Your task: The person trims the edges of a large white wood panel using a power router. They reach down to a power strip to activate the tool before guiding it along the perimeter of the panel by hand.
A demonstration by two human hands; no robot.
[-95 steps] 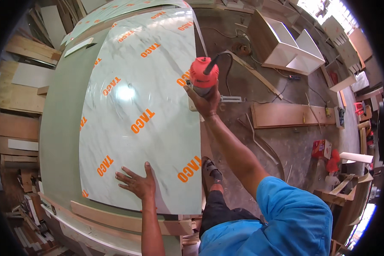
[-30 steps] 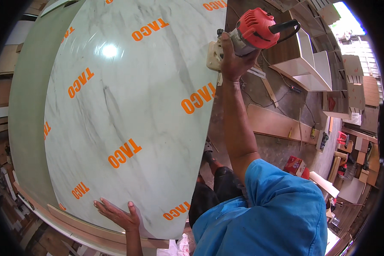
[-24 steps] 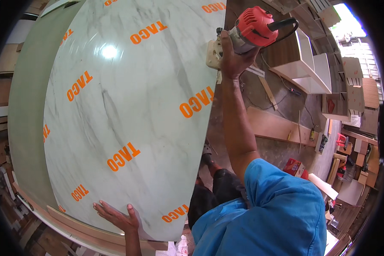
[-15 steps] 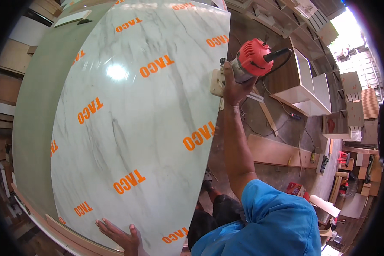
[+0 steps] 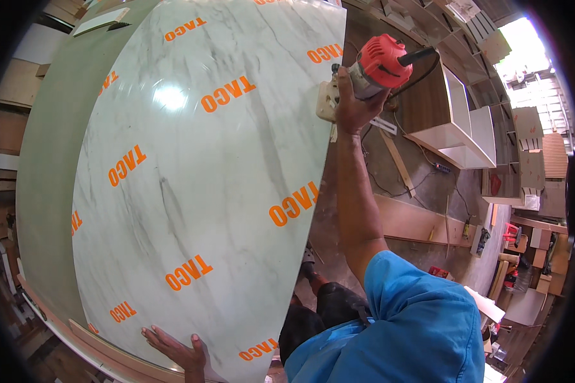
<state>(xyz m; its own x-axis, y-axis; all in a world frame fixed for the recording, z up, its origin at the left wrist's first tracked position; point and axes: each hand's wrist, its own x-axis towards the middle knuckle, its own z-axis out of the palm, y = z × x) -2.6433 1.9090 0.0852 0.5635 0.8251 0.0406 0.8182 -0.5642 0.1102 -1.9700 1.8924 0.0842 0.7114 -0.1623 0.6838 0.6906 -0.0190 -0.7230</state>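
A large marble-patterned laminate sheet (image 5: pixel 204 172) with orange lettering on its protective film lies flat across a green board (image 5: pixel 45 159). My right hand (image 5: pixel 351 102) grips a red trim router (image 5: pixel 380 64) at the sheet's far right edge, arm stretched out. A black cord leaves the router's top. My left hand (image 5: pixel 176 348) rests flat, fingers spread, on the sheet's near edge.
White open cabinet boxes (image 5: pixel 466 127) stand on the concrete floor to the right. A long wooden plank (image 5: pixel 421 220) and thin wood strips lie on the floor. Stacked boards (image 5: pixel 13 96) fill the left side. Tools and red items (image 5: pixel 508 233) sit at far right.
My right hand has pushed the router farther away along the sheet's right edge. My view has tilted and moved closer over the sheet. The left hand stays pressed on the near edge.
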